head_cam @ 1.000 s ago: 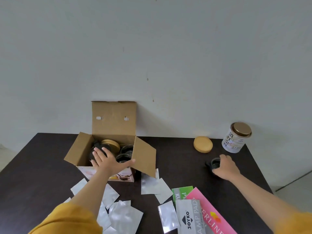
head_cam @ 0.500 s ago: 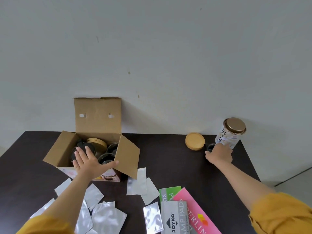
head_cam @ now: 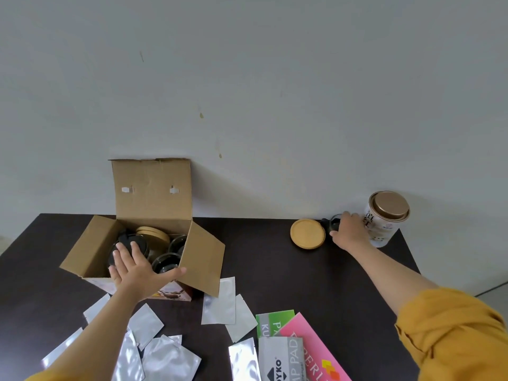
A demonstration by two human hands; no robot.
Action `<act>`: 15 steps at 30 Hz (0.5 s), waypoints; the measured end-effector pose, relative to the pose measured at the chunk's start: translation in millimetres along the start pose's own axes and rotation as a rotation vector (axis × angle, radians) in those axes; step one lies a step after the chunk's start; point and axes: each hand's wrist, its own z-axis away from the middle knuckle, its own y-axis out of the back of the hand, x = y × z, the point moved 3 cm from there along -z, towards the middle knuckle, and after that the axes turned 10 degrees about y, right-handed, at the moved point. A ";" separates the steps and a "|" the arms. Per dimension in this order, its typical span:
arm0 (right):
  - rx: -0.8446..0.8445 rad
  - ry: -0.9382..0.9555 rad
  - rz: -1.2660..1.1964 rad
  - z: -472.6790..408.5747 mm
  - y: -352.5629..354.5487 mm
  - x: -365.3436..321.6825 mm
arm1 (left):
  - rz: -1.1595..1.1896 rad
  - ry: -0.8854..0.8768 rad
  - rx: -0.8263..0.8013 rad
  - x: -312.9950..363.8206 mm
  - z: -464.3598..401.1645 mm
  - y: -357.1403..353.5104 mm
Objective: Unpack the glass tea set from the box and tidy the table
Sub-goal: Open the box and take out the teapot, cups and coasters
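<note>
Cardboard, brown and plain, forms the open box that stands near the far-left part of the dark wooden tabletop, its back flap upright against the white wall; only the head view is given. Inside it lie several dark-rimmed glass cups and a stack of round bamboo lids, so most of the tea set is not yet out. The left hand rests flat with fingers spread over the box's near rim, thumb along the front edge, holding nothing; this looks meant to steady the box while the other arm stretches.

At the far-right edge by the wall the right hand has its fingers curled over a small clear glass cup with a dark handle, apparently setting it down between a single round bamboo lid and a white tin with a gold lid; grouping pieces at the back edge would keep the middle free.

Along the near edge lie scattered silver foil sachets, a grey stamp-pad packet, a green packet and a pink packet; tidying these seems to remain.
</note>
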 end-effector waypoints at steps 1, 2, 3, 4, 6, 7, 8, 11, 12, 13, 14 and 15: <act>-0.004 0.031 0.029 -4.2 2.5 0.9 | 0.002 0.000 0.000 0.0 -0.2 -0.6; -0.014 0.054 0.060 -8.0 5.0 1.7 | 0.003 0.000 0.001 -0.2 -0.6 -1.2; -0.025 0.067 0.082 -11.6 7.7 2.0 | 0.004 0.000 0.004 -0.4 -1.1 -1.7; -0.041 0.071 0.094 -14.9 9.5 2.5 | 0.006 0.001 0.005 -0.7 -1.7 -2.2; -0.072 0.077 0.093 -20.3 10.7 1.7 | 0.007 0.002 0.008 -1.2 -2.7 -2.5; -0.081 0.080 0.091 -22.2 11.1 0.8 | 0.010 0.002 0.008 -1.0 -2.7 -2.1; -0.087 0.079 0.092 -23.4 11.1 0.5 | 0.014 0.001 0.007 -0.8 -2.6 -1.6; -0.094 0.074 0.081 -20.0 11.1 2.3 | 0.019 0.001 -0.001 -0.5 -1.0 -1.3; -0.092 0.080 0.072 -16.7 11.6 2.5 | 0.023 0.000 -0.003 -0.8 -0.5 -1.5; -0.089 0.096 0.060 -12.6 11.2 1.4 | 0.027 -0.001 -0.003 -0.6 -0.5 -1.8; -0.079 0.121 0.038 -7.6 9.9 -1.5 | 0.030 -0.003 -0.002 -0.5 -0.3 -1.6; -0.062 0.152 0.006 -1.1 8.5 -6.4 | 0.033 -0.007 -0.001 -0.7 -0.4 -1.4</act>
